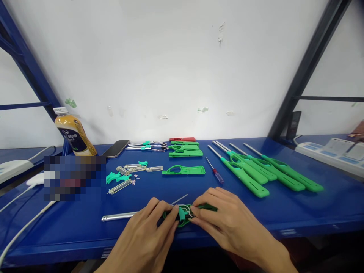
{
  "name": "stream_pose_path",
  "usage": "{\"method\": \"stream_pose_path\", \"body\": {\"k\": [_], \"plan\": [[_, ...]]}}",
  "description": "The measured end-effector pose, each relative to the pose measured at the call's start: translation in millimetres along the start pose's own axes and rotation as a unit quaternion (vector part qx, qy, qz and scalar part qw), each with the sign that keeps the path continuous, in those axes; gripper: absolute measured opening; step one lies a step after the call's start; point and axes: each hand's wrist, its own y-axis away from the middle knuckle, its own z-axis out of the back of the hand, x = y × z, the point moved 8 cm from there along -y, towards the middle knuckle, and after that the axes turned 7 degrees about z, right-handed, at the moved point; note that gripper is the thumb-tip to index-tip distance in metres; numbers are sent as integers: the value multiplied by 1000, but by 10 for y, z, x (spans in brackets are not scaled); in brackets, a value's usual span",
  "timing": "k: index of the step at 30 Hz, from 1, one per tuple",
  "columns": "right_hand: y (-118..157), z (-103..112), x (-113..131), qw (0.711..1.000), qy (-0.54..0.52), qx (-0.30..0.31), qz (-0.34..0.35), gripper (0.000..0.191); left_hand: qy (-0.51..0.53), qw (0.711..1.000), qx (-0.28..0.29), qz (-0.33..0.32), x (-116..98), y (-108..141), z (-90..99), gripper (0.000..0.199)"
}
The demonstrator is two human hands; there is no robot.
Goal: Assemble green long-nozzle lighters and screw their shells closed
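A green lighter casing (pixel 184 223) lies at the front edge of the blue table, with a teal trigger piece (pixel 182 214), a black part and white wires in it. A silver metal tube (pixel 119 216) extends from it to the left. My left hand (pixel 150 231) pinches the casing's left part near the trigger piece. With its fingertips together, my right hand (pixel 227 220) grips the casing's right part beside the wires. Both hands hide much of the casing. Just behind my fingers a thin clear tube (pixel 179 199) sticks out.
Behind lie clear fuel tanks (pixel 121 186), teal triggers (pixel 113 177), green casing halves (pixel 184 170), a screwdriver (pixel 217 175) and several assembled green lighters (pixel 253 184). A bottle (pixel 75 132) and phone (pixel 117 148) stand and lie back left; power strips (pixel 332 153) are at the sides.
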Motion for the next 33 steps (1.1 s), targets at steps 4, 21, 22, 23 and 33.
{"method": "stream_pose_path", "body": {"k": [4,21,22,23,33], "plan": [[20,-16,12,1000,1,7,-4,7,-4,1000,1,4,26,12,-12,30],[110,-77,-153,992,-66,-2,-104,10,40,990,-39,131,540,138,207,24],[108,-78,-157,992,-69,-2,-106,10,44,988,-34,141,583,148,207,24],[107,-79,-163,991,-72,-1,-110,11,53,987,-30,146,611,152,204,24],[145,-93,-188,993,-22,9,-114,37,130,983,12,131,537,76,131,26]]}}
